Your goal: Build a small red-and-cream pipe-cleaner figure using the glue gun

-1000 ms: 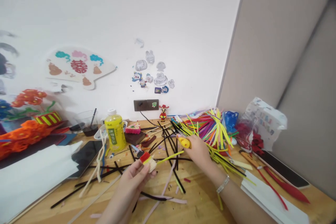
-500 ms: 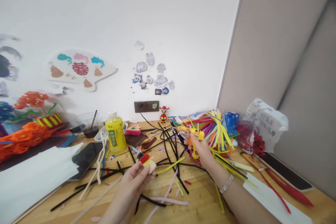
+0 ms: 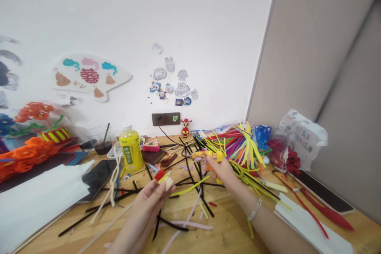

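Between the thumb and fingers of my left hand (image 3: 149,202) is a small craft piece (image 3: 164,179) with red, yellow and cream bands, looking like rolled pipe cleaner. A yellow-green pipe cleaner (image 3: 193,187) stretches rightward from beside it. My right hand (image 3: 222,170) is wrapped round a yellow hot glue gun (image 3: 208,155), its nozzle pointing left, apart from the craft piece. Black pipe cleaners (image 3: 202,198) and pale lilac strips (image 3: 190,225) lie on the wooden table below both hands.
A yellow drink bottle (image 3: 131,149) stands behind my left hand, near a small red-hatted figure (image 3: 185,127). Colourful pipe cleaners (image 3: 238,147) pile up at the back right. White paper (image 3: 41,198) and a dark tablet (image 3: 99,176) lie left; a red-handled tool (image 3: 327,210) lies right.
My right hand has brought the glue gun left and slightly down, closer to the craft piece. My left hand has shifted slightly left with the piece.
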